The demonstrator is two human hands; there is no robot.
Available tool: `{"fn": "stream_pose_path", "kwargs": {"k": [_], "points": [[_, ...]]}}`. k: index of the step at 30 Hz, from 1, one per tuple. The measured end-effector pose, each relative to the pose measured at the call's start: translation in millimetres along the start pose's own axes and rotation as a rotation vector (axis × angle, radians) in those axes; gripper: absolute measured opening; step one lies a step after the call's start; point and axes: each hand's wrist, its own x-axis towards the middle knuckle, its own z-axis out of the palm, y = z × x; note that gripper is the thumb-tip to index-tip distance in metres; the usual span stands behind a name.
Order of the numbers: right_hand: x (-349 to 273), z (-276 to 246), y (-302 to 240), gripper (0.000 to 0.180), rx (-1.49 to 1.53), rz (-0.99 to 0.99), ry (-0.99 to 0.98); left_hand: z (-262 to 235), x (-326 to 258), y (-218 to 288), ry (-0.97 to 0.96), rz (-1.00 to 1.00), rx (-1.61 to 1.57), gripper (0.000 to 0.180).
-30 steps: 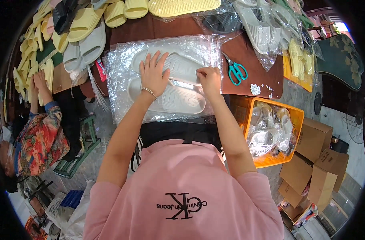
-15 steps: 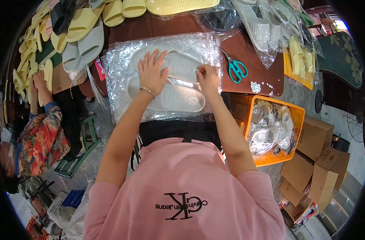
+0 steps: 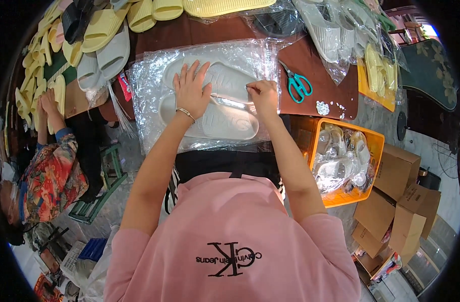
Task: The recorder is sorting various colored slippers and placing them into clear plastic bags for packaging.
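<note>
Little is changed, same step judged; slippers (image 3: pixel 227 123) are partly covered by spread left hand (image 3: pixel 191 91); right hand (image 3: pixel 265 99) is pinched, contents unclear.

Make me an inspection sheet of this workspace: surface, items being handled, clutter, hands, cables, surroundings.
Surface: brown tabletop, partly covered by clear plastic bags.
Items handled: pair of pale grey slippers with the bags; inside or on top, cannot tell.
Clutter: teal-handled scissors and small whitish pieces on the right; yellow slippers at far left.
Hands: left hand spread over the pair; right hand pinched at its right end, anything held too small to tell.
Cables: nothing seen for certain; pale strands hang at left.
Surroundings: orange crate of bagged slippers and cardboard boxes right; another person left.
</note>
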Motion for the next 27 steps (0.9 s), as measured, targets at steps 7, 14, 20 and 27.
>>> {"fn": "stream_pose_path", "kwargs": {"k": [7,14,20,27], "points": [[2.1,-4.5,-1.3,0.007,0.008,0.043,-0.092,0.7,0.3,0.5,0.007,0.005,-0.001,0.052],[-1.3,-5.1,-2.6,0.016,0.195,0.187,-0.086,1.5,0.0,-2.1,0.019,0.015,-0.006,0.051],[-2.1,-1.7,4.6,0.012,0.11,0.041,-0.075,1.6,0.5,-1.2,0.01,0.011,0.023,0.052],[-1.0,-1.0,-1.2,0.009,0.104,0.098,-0.075,0.7,0.2,-0.9,-0.008,0.004,-0.004,0.052]]}}
